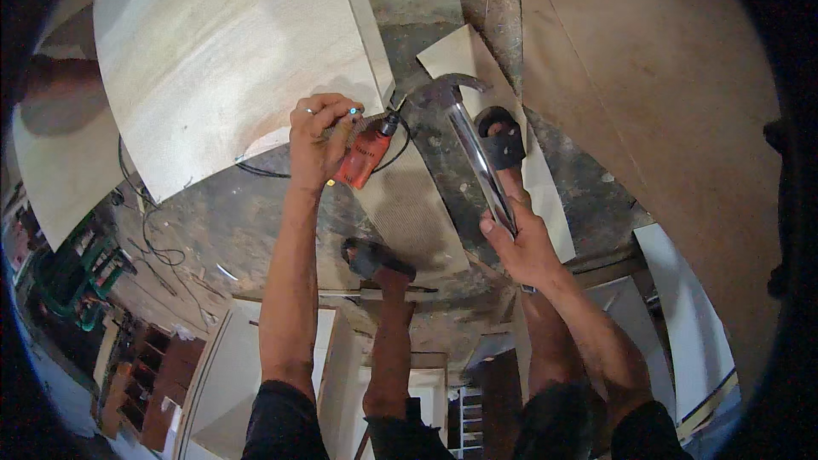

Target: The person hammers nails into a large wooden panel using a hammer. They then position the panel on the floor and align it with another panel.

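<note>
My right hand [528,243] is wrapped round the lower handle of a claw hammer [480,158]. The hammer is raised, its dark head away from me and its shiny metal handle slanting toward my palm. My left hand [322,140] is over the near corner of a large pale wooden panel [230,51]. Its fingers are pinched together, with a small bright spot at the fingertips; what they hold is too small to make out. A red power tool [365,156] with a black front end lies just right of my left hand.
Long pale board strips [545,187] lie by my sandalled feet. A big brown sheet [648,77] covers the right side. A black cable [264,172] runs under the panel's edge. Green plastic items [77,277] are at far left, and an open white cabinet box [226,375] stands at lower left.
</note>
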{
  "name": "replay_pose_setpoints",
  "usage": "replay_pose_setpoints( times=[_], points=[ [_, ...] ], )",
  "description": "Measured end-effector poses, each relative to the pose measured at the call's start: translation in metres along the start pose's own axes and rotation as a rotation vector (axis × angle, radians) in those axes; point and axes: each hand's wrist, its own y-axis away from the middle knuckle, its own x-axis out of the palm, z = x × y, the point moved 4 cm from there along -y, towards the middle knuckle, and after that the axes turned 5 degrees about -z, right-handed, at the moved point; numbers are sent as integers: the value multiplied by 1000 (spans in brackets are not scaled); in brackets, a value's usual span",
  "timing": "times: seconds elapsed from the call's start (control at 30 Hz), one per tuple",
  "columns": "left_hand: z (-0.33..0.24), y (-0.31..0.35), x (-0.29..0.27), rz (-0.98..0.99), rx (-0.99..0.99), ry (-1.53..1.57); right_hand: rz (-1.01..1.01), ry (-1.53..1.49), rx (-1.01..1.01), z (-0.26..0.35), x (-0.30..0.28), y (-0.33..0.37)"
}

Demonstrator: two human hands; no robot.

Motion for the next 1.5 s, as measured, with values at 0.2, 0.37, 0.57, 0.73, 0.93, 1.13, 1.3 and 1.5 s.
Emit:
replay_pose_setpoints(
  times=[0.2, 0.37, 0.57, 0.73, 0.93, 1.13, 1.3, 1.5],
  points=[
    [-3, 0, -2, -29, 105, -103, 43, -15, 27, 21, 6, -9],
    [0, 1, 1, -54, 123, -55, 49, 59, 3, 41, 15, -14],
    [7, 5, 3, -87, 207, -74, 28, 166, -10, 44, 20, -7],
    [9, 6, 5, -116, 264, -111, 8, 259, -44, 38, 22, 0],
    [8, 7, 7, -117, 252, -143, -38, 473, -128, 26, 31, -7],
    [2, 7, 4, -142, 281, -131, -134, 261, -284, 25, 30, -3],
    [2, 7, 5, -103, 280, -92, -101, 509, -212, 13, 38, -6],
    [5, 7, 5, -99, 247, -123, -28, 570, -84, 4, 39, -8]
  ],
)
